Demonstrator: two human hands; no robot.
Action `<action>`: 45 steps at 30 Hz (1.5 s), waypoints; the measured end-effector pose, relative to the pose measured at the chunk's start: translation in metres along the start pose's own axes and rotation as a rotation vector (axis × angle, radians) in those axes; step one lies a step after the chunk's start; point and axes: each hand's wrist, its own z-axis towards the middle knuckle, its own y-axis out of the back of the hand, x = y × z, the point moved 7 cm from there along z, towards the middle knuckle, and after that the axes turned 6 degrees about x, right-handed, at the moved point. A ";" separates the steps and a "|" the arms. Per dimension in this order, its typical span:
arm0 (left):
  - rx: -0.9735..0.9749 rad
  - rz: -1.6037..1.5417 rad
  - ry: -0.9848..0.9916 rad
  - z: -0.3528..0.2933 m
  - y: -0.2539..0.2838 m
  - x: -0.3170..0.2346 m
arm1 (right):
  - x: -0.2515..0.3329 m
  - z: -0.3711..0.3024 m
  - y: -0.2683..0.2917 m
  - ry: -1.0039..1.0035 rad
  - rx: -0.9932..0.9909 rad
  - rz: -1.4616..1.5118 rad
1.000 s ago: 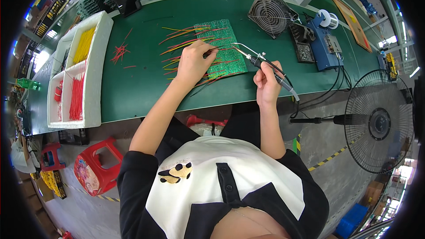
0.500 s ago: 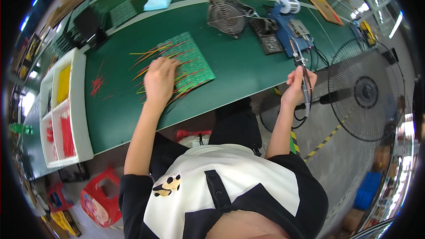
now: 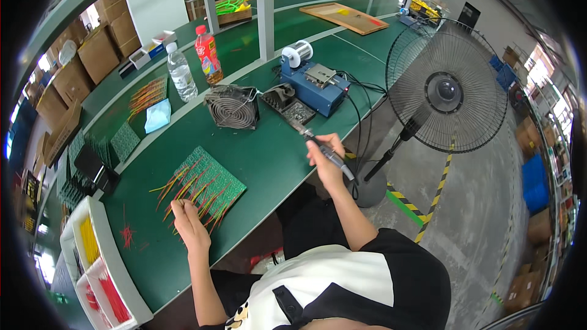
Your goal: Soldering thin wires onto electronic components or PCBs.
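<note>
A green circuit board panel (image 3: 221, 184) lies on the bench with rows of red and yellow wires (image 3: 194, 188) sticking out past its left side. My left hand (image 3: 191, 225) is at the panel's near left edge, its fingers drawn together among the wire ends. Whatever is between those fingertips is hidden. My right hand (image 3: 329, 154) is wrapped round the handle of a soldering iron (image 3: 333, 157), whose tip points up and left toward the iron stand (image 3: 296, 110). Behind the stand sits a blue soldering unit (image 3: 318, 91) with a solder wire spool (image 3: 297, 54) on top.
A small square fan (image 3: 232, 107) stands behind the panel, near a water bottle (image 3: 181, 73) and a red-capped drink bottle (image 3: 208, 55). At left is a white foam tray (image 3: 131, 296) of yellow and red wires. A large floor fan (image 3: 443, 88) rises at right.
My view has swung right and upward. The soldering iron in my right hand has come away from the soldering unit, toward the panel. My left hand stays by the wires.
</note>
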 end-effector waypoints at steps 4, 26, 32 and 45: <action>0.107 -0.372 0.096 0.003 -0.005 0.001 | -0.013 -0.009 -0.036 -0.096 0.187 0.124; 0.262 0.164 0.147 -0.005 -0.013 0.004 | -0.026 -0.009 -0.086 -0.121 0.183 0.131; 0.310 0.162 0.003 0.003 -0.014 -0.025 | -0.027 -0.009 -0.083 -0.146 0.187 0.082; 0.156 0.270 -0.133 0.009 -0.023 -0.013 | -0.027 -0.008 -0.085 -0.120 0.198 0.108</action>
